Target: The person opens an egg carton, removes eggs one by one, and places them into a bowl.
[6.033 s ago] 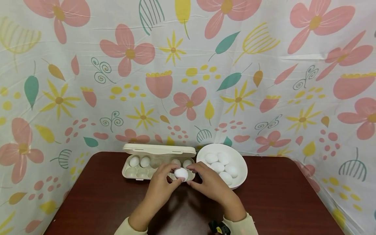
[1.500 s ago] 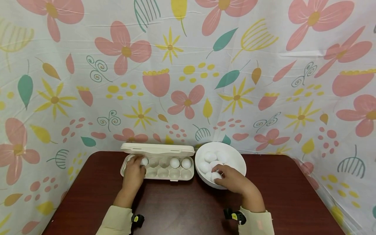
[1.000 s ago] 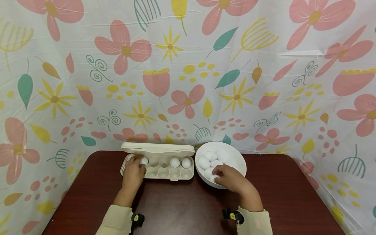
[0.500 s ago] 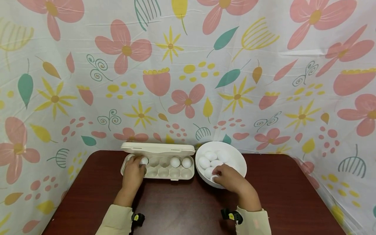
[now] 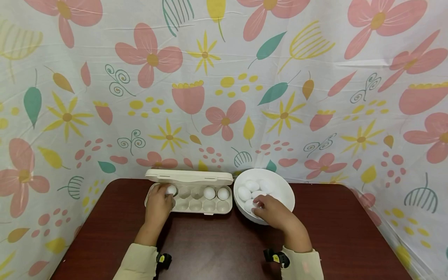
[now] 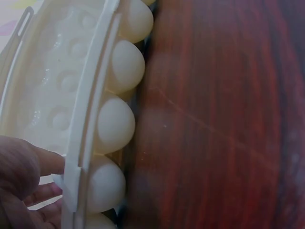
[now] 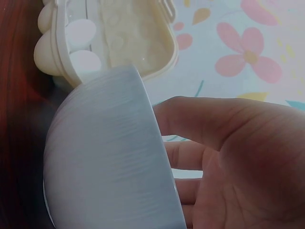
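At the left end of the cream egg carton (image 5: pixel 202 210), my left hand (image 5: pixel 158 206) reaches in from the front, its fingers around an egg (image 5: pixel 171 189) in the back row. In the left wrist view a bit of white shows between thumb and fingers; the carton wall hides the rest. Over on the right, my right hand (image 5: pixel 274 212) dips into the white bowl (image 5: pixel 285 186) and pinches an egg near its front rim, mostly covered by the fingers. Several other eggs (image 5: pixel 244 193) lie around it. In the right wrist view the bowl's wall hides those fingertips.
Two eggs (image 5: pixel 209 193) sit in the right part of the carton's back row. The carton's lid (image 5: pixel 189 177) stands raised behind. Both containers rest at the back of a dark red table (image 5: pixel 217 245), against a flowered curtain (image 5: pixel 224 77).
Six seconds ago both hands met over the carton with an egg in the left; since then they parted, left to the carton's left end, right into the bowl. Lately the eggs under the hands shifted slightly.
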`<state>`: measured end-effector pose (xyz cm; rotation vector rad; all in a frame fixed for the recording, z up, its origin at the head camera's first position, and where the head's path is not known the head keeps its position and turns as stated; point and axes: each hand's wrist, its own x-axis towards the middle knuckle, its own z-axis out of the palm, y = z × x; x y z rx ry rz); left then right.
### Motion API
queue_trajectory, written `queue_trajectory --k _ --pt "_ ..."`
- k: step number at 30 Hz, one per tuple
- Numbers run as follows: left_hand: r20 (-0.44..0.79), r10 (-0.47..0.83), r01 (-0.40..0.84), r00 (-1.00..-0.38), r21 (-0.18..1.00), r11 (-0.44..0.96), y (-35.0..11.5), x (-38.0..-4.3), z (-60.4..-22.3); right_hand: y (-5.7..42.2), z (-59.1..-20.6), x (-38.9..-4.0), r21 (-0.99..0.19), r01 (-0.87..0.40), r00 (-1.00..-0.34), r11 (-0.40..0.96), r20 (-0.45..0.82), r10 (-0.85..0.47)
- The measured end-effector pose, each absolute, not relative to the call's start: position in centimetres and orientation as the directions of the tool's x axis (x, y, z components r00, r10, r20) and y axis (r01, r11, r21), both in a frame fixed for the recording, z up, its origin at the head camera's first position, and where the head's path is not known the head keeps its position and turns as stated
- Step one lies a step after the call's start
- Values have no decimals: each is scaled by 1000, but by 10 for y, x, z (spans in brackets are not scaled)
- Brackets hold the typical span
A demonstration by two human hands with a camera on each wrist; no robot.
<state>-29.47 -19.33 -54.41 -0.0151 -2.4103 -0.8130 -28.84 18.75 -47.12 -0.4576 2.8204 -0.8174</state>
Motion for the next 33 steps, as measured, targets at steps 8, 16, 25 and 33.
queue_trajectory --k 8,16,25,33 --pt "522 -183 185 -833 576 796 -190 -291 -536 188 -470 -287 -552 -224 -951 803 -58 -305" --pt "430 -199 130 -881 623 771 -180 -286 -524 187 -466 -288 -531 -278 -951 801 36 -306" --pt "357 -160 135 -920 673 727 -174 -280 -515 184 -464 -288 -549 -282 -954 787 74 -291" --pt "308 -134 131 -942 703 699 -165 -274 -506 180 -464 -287 -547 -316 -946 775 125 -298"
